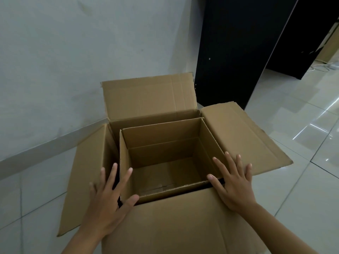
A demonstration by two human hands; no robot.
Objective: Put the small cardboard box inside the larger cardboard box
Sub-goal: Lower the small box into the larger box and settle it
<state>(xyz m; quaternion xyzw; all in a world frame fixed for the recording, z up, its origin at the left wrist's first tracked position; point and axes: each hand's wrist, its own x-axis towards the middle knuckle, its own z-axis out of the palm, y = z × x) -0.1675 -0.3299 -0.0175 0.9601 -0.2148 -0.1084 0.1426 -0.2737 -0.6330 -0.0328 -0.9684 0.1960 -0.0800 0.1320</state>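
The larger cardboard box (240, 132) stands on the floor with all its flaps folded outward. The small cardboard box (161, 132) sits inside it, open at the top and empty, pushed toward the right wall, with a dark gap on its left side. My left hand (108, 200) hovers over the near left corner of the small box with fingers spread, holding nothing. My right hand (233, 182) is spread flat at the near right corner, fingers over the right flap, thumb by the small box's rim.
A white wall with a grey skirting (45, 145) runs behind and to the left. A tall black cabinet panel (234, 50) stands at the back right. Glossy white floor tiles (302, 136) stretch to the right, with white cables (324, 66) far back.
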